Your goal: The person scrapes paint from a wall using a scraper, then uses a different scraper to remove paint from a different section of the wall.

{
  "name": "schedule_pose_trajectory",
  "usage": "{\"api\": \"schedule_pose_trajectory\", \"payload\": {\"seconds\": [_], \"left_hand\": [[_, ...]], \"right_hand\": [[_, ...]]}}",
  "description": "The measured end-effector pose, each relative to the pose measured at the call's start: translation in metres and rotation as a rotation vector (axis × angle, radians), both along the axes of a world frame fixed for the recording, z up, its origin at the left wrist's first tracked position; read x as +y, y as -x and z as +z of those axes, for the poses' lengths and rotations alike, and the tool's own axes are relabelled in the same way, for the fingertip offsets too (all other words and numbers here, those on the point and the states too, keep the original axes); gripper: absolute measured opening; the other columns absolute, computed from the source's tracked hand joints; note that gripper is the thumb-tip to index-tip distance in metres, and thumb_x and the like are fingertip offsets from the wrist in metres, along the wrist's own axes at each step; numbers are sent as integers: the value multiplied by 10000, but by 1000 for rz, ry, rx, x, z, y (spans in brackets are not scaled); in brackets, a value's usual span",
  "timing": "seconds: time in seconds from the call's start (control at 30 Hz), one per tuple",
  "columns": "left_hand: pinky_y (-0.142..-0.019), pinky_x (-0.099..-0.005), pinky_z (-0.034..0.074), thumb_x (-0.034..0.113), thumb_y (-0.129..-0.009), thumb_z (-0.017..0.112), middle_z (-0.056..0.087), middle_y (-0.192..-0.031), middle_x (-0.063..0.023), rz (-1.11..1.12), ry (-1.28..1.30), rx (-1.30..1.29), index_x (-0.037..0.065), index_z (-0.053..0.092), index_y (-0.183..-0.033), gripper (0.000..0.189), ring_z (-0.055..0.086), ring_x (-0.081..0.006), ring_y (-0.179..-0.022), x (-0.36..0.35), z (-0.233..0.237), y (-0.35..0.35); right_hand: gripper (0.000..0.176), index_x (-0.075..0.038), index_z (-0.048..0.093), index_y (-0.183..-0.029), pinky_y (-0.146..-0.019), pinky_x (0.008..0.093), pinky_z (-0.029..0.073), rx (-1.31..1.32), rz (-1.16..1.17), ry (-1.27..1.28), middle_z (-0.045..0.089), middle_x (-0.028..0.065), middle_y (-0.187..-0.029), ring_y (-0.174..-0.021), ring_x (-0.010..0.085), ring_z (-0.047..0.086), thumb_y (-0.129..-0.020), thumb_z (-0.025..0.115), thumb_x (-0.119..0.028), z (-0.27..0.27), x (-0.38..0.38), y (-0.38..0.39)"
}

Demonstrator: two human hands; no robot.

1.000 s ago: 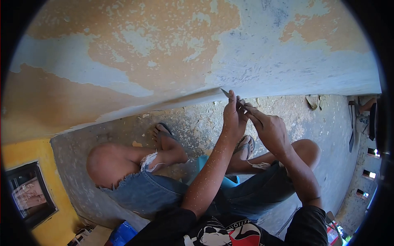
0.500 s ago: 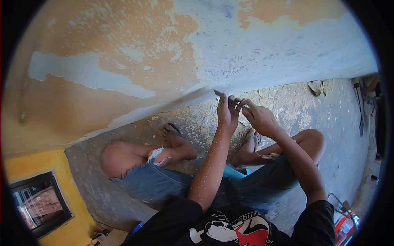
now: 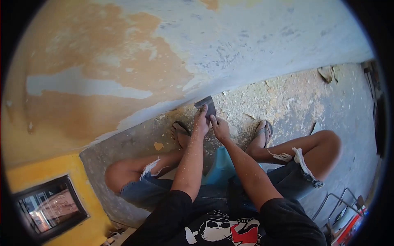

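Observation:
A dark, flat scraper (image 3: 208, 107) with a broad blade is held between my two hands, close to the foot of the wall. My left hand (image 3: 201, 121) is closed on it, thumb lying along the blade. On the other side, my right hand (image 3: 221, 129) grips its lower right edge with thumb and fingers; the handle end is hidden by the hands. Just ahead rises the wall (image 3: 230, 57), with orange-tan paint partly gone and a pale whitish layer bared. Pale flecks dot my left forearm.
Paint flakes (image 3: 262, 102) litter the concrete floor along the wall. A light blue plastic stool (image 3: 219, 166) is beneath me, between my legs. At left stands a yellow wall section with a dark-framed pane (image 3: 51, 209). Metal bars and red items (image 3: 349, 225) lie at lower right.
Both hands have come down and left with the scraper, whose blade now shows its flat face. My knees have spread and the view has shifted.

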State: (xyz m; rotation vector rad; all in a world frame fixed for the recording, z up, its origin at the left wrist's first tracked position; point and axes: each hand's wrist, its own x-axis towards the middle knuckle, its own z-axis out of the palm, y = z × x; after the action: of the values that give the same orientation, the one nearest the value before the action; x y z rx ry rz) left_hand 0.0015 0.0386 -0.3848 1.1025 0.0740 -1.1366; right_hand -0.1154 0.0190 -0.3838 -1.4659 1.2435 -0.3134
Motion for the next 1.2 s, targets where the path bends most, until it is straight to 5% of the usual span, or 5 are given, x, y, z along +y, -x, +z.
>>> {"api": "schedule_pose_trajectory", "payload": {"seconds": [0.67, 0.87, 0.97, 1.1, 1.2], "left_hand": [[-794, -353, 544, 251, -976, 622, 634, -1050, -84, 22, 76, -132, 70, 547, -1197, 295, 630, -221, -948, -4, -7, -46], [-790, -298, 520, 206, -951, 661, 624, -1069, -13, 171, -24, -34, 75, 579, -1173, 270, 604, -149, -947, -19, 9, -27], [-781, -301, 516, 184, -961, 645, 604, -1121, 1, -28, 140, 40, 88, 574, -1211, 277, 581, -131, -998, -2, -50, -57], [-756, -289, 516, 175, -960, 641, 625, -1016, -20, 167, 75, -94, 86, 595, -1124, 192, 596, -136, -908, -14, 17, -27], [-753, -285, 509, 188, -947, 661, 620, -1061, -21, -73, 342, 145, 92, 600, -1143, 227, 578, -137, -976, -9, 21, -59]], "right_hand": [[558, -46, 690, -780, -586, 480, 458, 15, -5, 204, 614, 223, -656, -636, 417, 616, -934, 531, -558, -4, -22, -50], [544, -37, 683, -770, -577, 477, 459, 55, 40, 281, 607, 222, -650, -622, 410, 616, -936, 542, -535, -15, -28, -41], [540, -37, 687, -789, -589, 467, 471, -22, 2, 263, 619, 218, -665, -638, 413, 621, -941, 535, -533, -3, -31, -47], [538, -93, 718, -872, -625, 453, 491, 57, 148, 162, 651, 189, -713, -691, 389, 644, -935, 492, -577, 7, -35, -39], [530, -101, 722, -873, -625, 445, 498, -75, 39, 343, 658, 175, -718, -693, 378, 652, -936, 491, -573, 23, -38, -60]]}}
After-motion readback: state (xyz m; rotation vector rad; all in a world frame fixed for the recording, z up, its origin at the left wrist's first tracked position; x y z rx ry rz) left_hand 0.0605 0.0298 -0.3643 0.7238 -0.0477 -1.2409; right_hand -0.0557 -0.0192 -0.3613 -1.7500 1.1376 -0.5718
